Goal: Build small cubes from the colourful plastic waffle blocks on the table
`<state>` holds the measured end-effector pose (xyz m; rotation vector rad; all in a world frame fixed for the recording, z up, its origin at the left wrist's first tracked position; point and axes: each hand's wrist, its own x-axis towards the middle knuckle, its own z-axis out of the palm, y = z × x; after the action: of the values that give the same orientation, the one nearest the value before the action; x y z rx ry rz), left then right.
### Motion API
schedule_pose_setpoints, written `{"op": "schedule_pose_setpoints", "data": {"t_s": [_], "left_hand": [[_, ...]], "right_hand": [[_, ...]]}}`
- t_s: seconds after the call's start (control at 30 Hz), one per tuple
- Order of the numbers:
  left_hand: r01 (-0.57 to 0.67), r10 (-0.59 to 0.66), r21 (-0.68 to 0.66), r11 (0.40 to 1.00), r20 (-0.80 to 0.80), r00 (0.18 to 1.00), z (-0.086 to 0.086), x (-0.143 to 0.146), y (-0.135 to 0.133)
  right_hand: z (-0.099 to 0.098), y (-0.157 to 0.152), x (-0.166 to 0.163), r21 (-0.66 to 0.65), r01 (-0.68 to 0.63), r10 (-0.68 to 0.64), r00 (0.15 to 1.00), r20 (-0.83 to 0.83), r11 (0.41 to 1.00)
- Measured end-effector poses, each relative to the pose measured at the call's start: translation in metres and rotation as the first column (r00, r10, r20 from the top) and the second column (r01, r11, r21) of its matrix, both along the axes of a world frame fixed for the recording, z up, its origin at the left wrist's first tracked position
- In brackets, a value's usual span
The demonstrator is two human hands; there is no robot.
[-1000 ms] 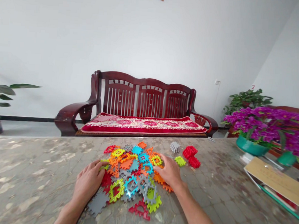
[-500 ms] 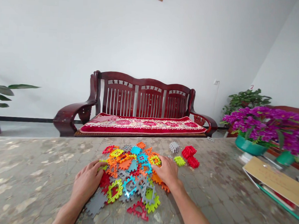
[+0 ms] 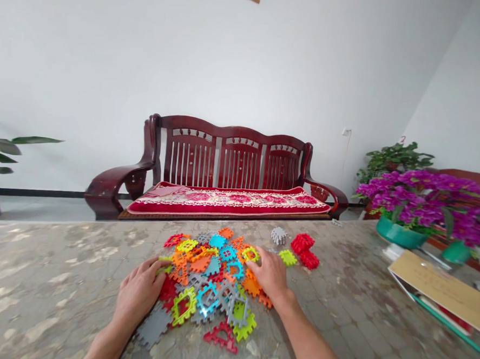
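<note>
A pile of toy pieces [image 3: 200, 265] lies on the table [image 3: 55, 282], between the two hands. The left hand [image 3: 141, 286] rests at the pile's left edge, fingers together beside a green piece [image 3: 165, 265]; whether they grip it, I cannot tell. The right hand [image 3: 270, 273] has thumb and forefinger apart at a yellow-green frame [image 3: 250, 254]; its grip is unclear. Far right of the pile sit a gray stack [image 3: 279, 236] and red pieces [image 3: 303, 244].

Lime piece [image 3: 166, 269] partly hidden by left hand [image 3: 141, 283].
</note>
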<state>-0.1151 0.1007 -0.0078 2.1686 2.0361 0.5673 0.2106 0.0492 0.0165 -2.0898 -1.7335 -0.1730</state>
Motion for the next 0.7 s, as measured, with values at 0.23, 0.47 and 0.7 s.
{"op": "schedule_pose_setpoints", "data": {"t_s": [0.23, 0.47, 0.7], "left_hand": [[0.007, -0.007, -0.007, 1.000, -0.002, 1.000, 0.001, 0.000, 0.000], [-0.005, 0.005, -0.017, 1.000, -0.013, 1.000, 0.004, 0.002, -0.001], [-0.004, 0.004, -0.014, 1.000, -0.009, 1.000, 0.004, 0.002, -0.001]], "right_hand": [[0.007, -0.004, 0.051, 0.080, 0.191, -0.195, 0.979, 0.052, 0.978], [0.005, -0.017, 0.088, 0.043, 0.296, -0.298, 0.954, 0.041, 0.954], [0.003, -0.022, 0.096, 0.008, 0.349, -0.349, 0.937, -0.002, 0.937]]}}
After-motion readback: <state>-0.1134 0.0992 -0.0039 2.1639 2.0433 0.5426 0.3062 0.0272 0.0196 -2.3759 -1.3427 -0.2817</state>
